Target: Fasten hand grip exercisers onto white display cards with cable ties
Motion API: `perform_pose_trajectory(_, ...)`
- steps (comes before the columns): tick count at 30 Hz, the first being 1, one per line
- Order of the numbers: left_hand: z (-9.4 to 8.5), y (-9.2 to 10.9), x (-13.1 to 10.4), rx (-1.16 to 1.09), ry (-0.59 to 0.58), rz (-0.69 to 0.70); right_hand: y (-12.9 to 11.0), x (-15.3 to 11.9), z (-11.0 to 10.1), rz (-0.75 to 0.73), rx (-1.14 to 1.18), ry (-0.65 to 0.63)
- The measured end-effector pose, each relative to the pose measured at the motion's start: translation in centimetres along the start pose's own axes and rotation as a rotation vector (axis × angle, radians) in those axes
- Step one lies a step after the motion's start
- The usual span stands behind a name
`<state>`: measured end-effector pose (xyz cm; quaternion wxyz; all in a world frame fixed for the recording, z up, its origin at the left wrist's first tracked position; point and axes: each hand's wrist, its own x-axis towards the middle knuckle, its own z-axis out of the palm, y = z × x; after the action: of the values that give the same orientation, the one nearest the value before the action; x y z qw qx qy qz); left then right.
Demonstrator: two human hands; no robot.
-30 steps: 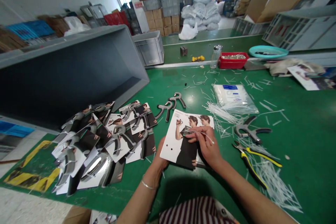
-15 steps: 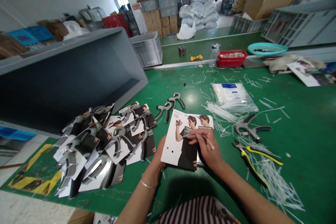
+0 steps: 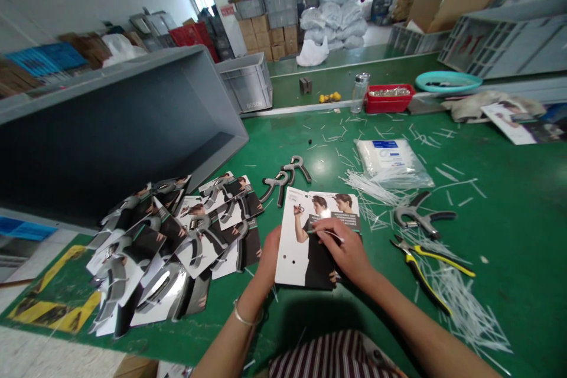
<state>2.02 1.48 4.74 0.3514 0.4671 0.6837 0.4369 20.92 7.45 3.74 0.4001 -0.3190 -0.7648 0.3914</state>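
On my feed I have a green tabletop (image 3: 522, 207), with a big grey bin (image 3: 195, 88) at its left edge. Near the middle of the front edge are printed cards (image 3: 310, 257); the left hand (image 3: 269, 257) meets their left side, fingers hidden behind, so I can't tell how far they close. The right hand (image 3: 345, 248), nearly closed, pinches a thin white tie (image 3: 338, 237) over them.

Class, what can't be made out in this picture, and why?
All in the head view:
Left hand: fingers hidden behind front printed card.
Rear printed card: lower part behind the right hand.
Cable tie: partly covered by right hand.
Pieces in red tray: too small to identify.
Large gray bin: cut off by left edge.
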Motion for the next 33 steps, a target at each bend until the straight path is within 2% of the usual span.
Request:
perform_pose_trajectory(3, -0.9, 0.7, -1.1, 0.215, 0.04, 0.043, 0.0, 0.2, -0.1, -0.017, -0.008, -0.021)
perform_pose_trajectory(4, -1.1, 1.0, -1.5, 0.239, 0.02, 0.06, 0.0, 0.3, -0.1, -0.029, -0.005, -0.028)
perform_pose_trajectory(7, -1.3, 2.0, -2.5, 0.12, -0.158, 0.119, -0.1, 0.3, 0.0, -0.076, -0.001, -0.048)
perform_pose_trajectory(9, -1.0, 2.5, -2.9, 0.064, -0.21, 0.147, -0.2, 0.3, 0.0, -0.094, 0.008, -0.053)
perform_pose_trajectory(11, -0.6, 2.8, -3.1, 0.08, -0.164, 0.153, -0.3, 0.3, 0.0, -0.103, 0.021, -0.052)
perform_pose_trajectory(15, 0.2, 2.5, -2.9, 0.071, 0.013, 0.137, -0.4, 0.3, -0.1, -0.102, 0.03, -0.034)
perform_pose_trajectory(19, 0.5, 1.7, -2.7, 0.012, 0.0, 0.119, -0.6, 0.4, 0.1, -0.085, 0.011, -0.032)
perform_pose_trajectory(25, 0.4, 1.0, -2.6, 0.076, 0.054, 0.145, -0.6, 0.6, 0.5, -0.108, 0.005, -0.026)
perform_pose_trajectory(27, 0.5, 0.9, -2.4, 0.081, 0.06, 0.152, -0.4, 0.5, 0.6, -0.136, 0.02, -0.066)
perform_pose_trajectory(29, 0.7, 0.6, -2.3, 0.079, 0.121, 0.116, -0.3, 0.4, 0.5, -0.17, 0.034, -0.126)
perform_pose_trajectory(31, 0.7, 0.2, -2.4, 0.002, 0.183, 0.061, -0.4, 0.3, 0.4, -0.174, 0.035, -0.17)
perform_pose_trajectory(33, 0.4, -0.4, -2.5, -0.158, 0.193, 0.016, -0.8, 0.2, 0.4, -0.151, 0.032, -0.183)
